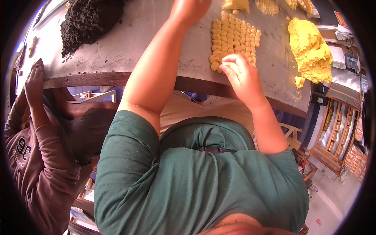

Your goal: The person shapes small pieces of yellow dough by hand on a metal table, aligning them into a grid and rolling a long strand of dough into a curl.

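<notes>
A block of small pale-yellow dough pieces (pixel 235 37) lies in rows on the metal worktop (pixel 149 43). Over its near-left corner is my right hand (pixel 239 72), thumb and fingers closed in a pinch; whether a piece is between the fingertips is unclear. My left hand (pixel 188 8) reaches to the top edge of the view, left of the rows, and its fingers are mostly cut off. A large lump of yellow dough (pixel 307 49) sits to the right, and a dark crumbly mass (pixel 84 27) sits at the upper left.
A co-worker in a brown hoodie (pixel 55 164) is at the left, hands at the worktop's wooden edge (pixel 90 78). Smaller dough lumps (pixel 237 4) lie at the back. Wooden racks (pixel 333 133) and packages stand to the right beyond the worktop.
</notes>
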